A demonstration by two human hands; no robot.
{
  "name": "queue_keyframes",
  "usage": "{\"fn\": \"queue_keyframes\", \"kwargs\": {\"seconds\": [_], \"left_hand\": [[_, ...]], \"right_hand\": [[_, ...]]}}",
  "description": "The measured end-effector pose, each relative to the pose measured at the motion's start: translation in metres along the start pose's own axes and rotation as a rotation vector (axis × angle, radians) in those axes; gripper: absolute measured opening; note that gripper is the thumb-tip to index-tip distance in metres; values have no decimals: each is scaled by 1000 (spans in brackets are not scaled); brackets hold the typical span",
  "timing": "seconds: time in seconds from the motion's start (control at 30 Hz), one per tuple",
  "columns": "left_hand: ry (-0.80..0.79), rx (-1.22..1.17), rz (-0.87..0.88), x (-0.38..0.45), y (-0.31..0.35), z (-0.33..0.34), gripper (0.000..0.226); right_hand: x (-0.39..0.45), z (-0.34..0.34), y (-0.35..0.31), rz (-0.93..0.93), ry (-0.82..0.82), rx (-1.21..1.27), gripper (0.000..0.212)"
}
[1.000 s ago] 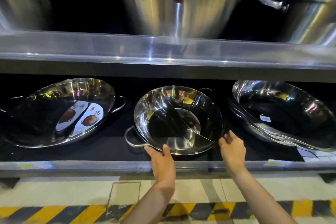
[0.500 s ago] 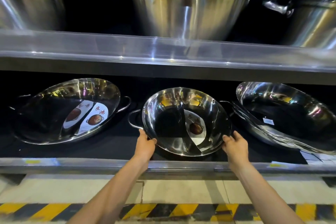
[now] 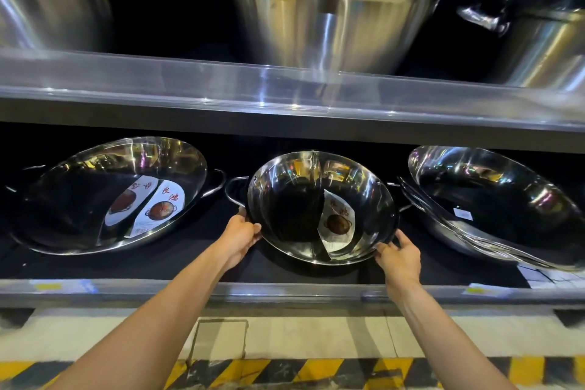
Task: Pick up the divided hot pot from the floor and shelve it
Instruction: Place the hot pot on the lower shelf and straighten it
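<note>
The divided hot pot (image 3: 294,212), shiny steel with a centre partition and a paper label inside, leans tilted toward me on the black lower shelf (image 3: 196,250), in the middle. My left hand (image 3: 239,236) grips its lower left rim just below the left loop handle. My right hand (image 3: 397,255) holds the lower right rim, fingers curled on the edge. The pot's far right handle is mostly hidden behind its bowl.
A larger labelled divided pot (image 3: 107,196) leans at the left, a stack of big steel woks (image 3: 493,209) at the right. The upper shelf (image 3: 285,98) carries large steel stock pots (image 3: 329,9). Below me runs a yellow-black striped floor line (image 3: 285,372).
The pot has turned so its partition now stands nearly upright and both side handles sit level. My left hand has slid from the bottom rim to the left rim; my right stays at the right rim.
</note>
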State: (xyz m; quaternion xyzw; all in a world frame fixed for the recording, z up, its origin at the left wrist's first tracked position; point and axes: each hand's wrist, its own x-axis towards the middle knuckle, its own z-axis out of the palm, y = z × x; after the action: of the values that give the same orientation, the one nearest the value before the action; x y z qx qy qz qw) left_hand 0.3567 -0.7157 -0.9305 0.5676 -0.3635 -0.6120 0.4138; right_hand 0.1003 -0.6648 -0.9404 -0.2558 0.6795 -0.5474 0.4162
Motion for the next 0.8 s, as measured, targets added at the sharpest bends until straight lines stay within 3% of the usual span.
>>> {"fn": "queue_keyframes", "kwargs": {"seconds": [0.3,0.8], "left_hand": [[-7,64,127,-10,-14,5,58],[-30,83,100,0,-10,3,74]], "right_hand": [[13,-6,-11,-31,-144,49,63],[25,-7,-12,16,-207,80,64]]}}
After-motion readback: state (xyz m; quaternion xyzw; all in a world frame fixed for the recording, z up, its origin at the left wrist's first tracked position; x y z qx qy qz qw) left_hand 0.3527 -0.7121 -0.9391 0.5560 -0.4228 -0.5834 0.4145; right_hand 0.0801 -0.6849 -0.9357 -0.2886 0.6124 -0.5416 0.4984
